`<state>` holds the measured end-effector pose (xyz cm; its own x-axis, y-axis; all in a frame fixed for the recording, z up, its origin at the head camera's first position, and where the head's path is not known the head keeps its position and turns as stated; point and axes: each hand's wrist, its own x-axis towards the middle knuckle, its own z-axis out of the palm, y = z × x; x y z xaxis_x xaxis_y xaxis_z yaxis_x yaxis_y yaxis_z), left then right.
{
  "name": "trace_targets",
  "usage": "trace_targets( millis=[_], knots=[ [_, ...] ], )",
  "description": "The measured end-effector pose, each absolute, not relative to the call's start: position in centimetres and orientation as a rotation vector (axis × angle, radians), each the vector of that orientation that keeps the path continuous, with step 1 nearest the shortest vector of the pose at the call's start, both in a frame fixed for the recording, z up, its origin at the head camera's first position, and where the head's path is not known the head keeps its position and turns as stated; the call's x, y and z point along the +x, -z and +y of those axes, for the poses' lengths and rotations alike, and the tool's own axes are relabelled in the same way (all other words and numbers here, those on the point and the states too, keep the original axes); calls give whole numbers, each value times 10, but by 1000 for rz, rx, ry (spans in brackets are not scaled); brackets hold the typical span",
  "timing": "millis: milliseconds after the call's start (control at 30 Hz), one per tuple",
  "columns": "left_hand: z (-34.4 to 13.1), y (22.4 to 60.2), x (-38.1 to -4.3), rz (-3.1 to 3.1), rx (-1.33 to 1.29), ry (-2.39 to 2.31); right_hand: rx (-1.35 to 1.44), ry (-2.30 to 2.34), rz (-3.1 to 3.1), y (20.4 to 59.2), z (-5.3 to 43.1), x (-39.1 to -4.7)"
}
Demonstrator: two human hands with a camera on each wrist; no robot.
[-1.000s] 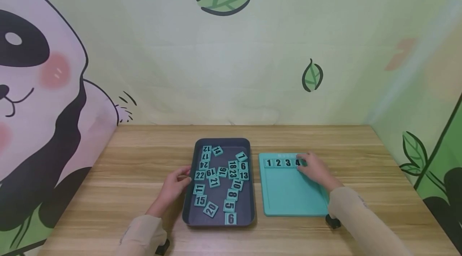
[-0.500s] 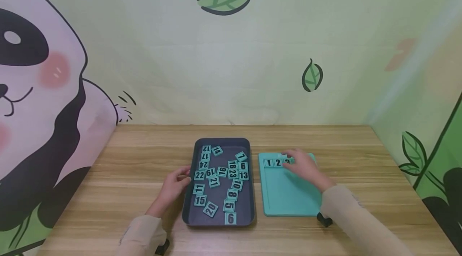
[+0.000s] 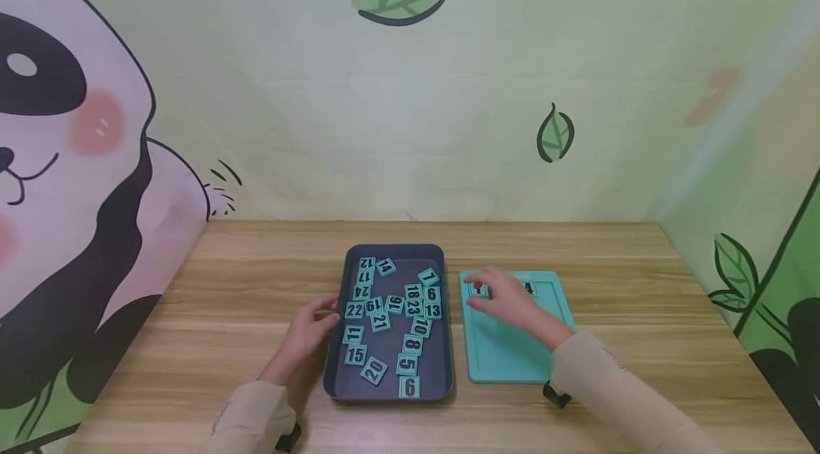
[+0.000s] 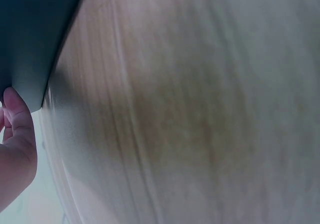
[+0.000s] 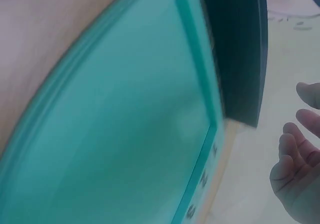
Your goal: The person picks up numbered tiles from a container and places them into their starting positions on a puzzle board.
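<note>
My left hand (image 3: 306, 336) is at the left side of a dark tray (image 3: 384, 395), its fingertips touching the outer wall; the left wrist view shows the thumb (image 4: 19, 111) against that wall. Several teal number tiles lie scattered in the tray, among them tile 22 (image 3: 354, 310), tile 5 (image 3: 406, 365) and tile 20 (image 3: 374, 371). My right hand (image 3: 506, 301) is over the upper left of a teal board (image 3: 512, 351), fingers apart with nothing between them. It hides most of the top row; tile 4 (image 3: 529, 289) and part of tile 1 (image 3: 475, 291) show.
The tray and board lie side by side on a wooden table (image 3: 269, 255), a narrow gap between them. Behind stands a pale green backdrop (image 3: 288, 84) with a painted panda (image 3: 77, 176) and leaves. A dark device (image 3: 556, 395) is strapped below the right wrist.
My right hand has moved left along the board's top row, from tile 4 to around tile 1, uncovering tile 4. My left hand and the tray have stayed in place.
</note>
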<state>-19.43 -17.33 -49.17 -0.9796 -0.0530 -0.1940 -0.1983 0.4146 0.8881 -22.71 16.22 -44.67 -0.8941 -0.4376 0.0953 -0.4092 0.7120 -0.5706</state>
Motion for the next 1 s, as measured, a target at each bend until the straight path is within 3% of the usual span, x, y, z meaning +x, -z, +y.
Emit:
trace_targets(
  millis=[400, 1000],
  knots=[
    [-174, 492, -195, 2525, -233, -1605, -970, 886, 2720, 443, 122, -202],
    [-175, 494, -196, 2528, -223, -1604, -1228, 298, 2690, 463, 83, -184]
  ],
)
